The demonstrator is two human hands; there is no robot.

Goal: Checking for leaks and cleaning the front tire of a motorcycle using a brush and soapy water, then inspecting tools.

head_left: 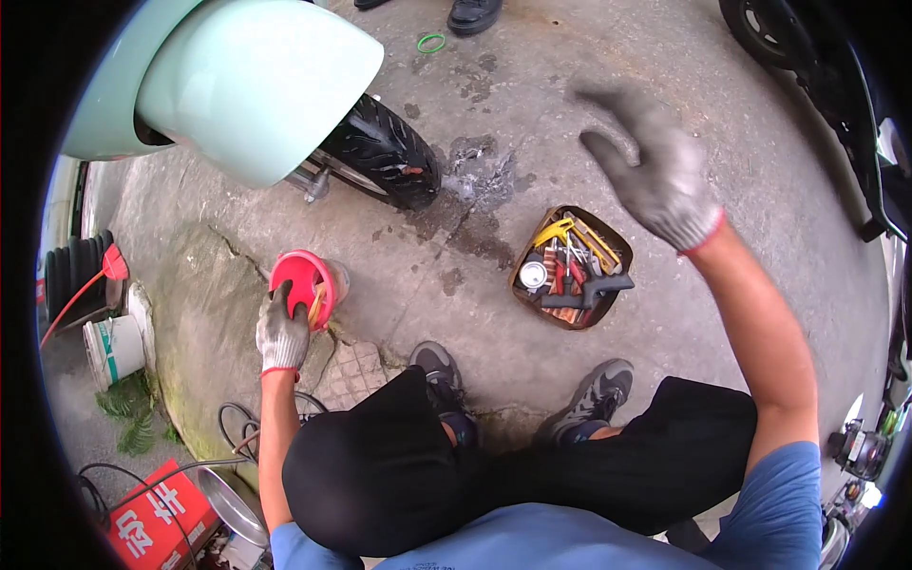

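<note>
My left hand (283,332), in a grey-palmed work glove with a red cuff, grips the near left rim of a small red bucket (302,270). Something yellowish shows inside the bucket, though I cannot make out what. Raised over the concrete on the right is my gloved right hand (665,176), fingers spread and holding nothing; its fingertips are blurred. Below it and to its left sits a tool box (573,325) with several hand tools, some red-handled and one yellow. Ahead, the black tyre (389,157) of a scooter stands beneath a mint-green fender (256,85).
Wet patches (480,185) mark the ground beside the tyre. A green ring (431,43) lies near another person's black shoe (473,14). Cables (233,427), a metal basin (233,503), a white bucket (116,347) and a red box (161,522) crowd the left. Another motorbike (836,95) stands at right.
</note>
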